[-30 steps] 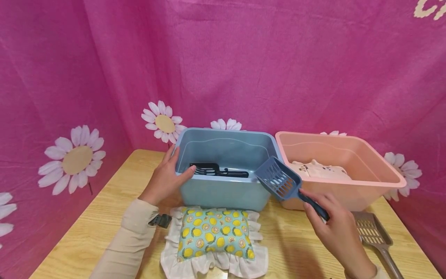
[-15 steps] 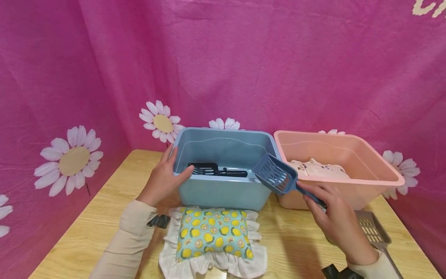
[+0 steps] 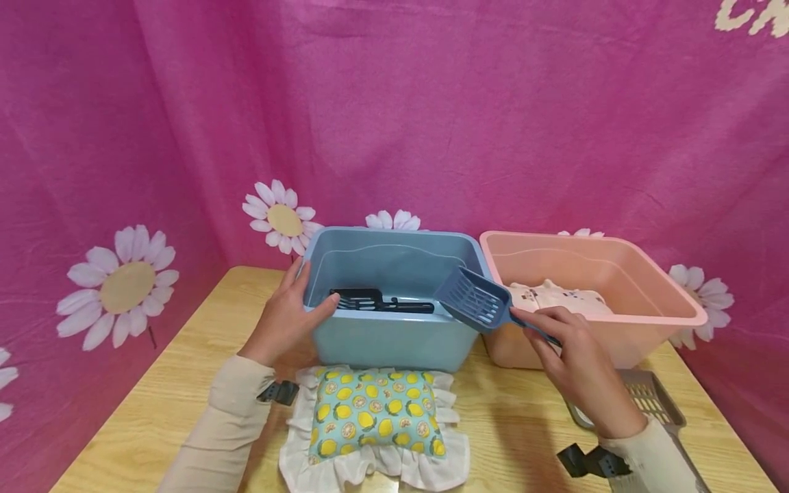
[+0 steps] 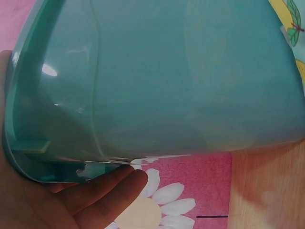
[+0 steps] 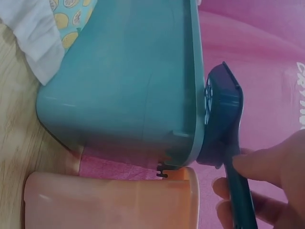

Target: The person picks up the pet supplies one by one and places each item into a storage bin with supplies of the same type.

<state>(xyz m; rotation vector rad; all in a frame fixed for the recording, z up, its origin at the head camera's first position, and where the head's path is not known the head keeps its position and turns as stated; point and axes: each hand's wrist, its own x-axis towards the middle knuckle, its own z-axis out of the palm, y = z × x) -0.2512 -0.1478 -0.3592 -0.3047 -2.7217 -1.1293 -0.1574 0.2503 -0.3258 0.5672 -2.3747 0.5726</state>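
A blue litter box [image 3: 385, 344] stands at the middle. My left hand [image 3: 280, 320] grips its left rim, thumb over the front corner and fingers along the outer wall, as the left wrist view also shows. With my right hand [image 3: 582, 370] I hold the handle of a dark blue slotted litter scoop [image 5: 226, 100] between thumb and fingers. Its head is tilted and overlaps the box's front right rim in the head view; the right wrist view shows it right at the rim. Inside the box lies a black slotted scoop [image 3: 407, 307], its lower part hidden by the front wall.
Right of it stands a pink litter box [image 3: 622, 344] with white printed fabric [image 3: 567, 299] inside. A lemon-print cushion [image 3: 376, 413] with white ruffles lies in front. A grey-brown slotted scoop [image 3: 639, 378] lies under my right forearm. A magenta flowered curtain [image 3: 394, 123] hangs behind.
My right hand has moved left and slightly up, carrying the dark blue scoop further over the blue box's right front corner. My left hand keeps its grip on the rim.
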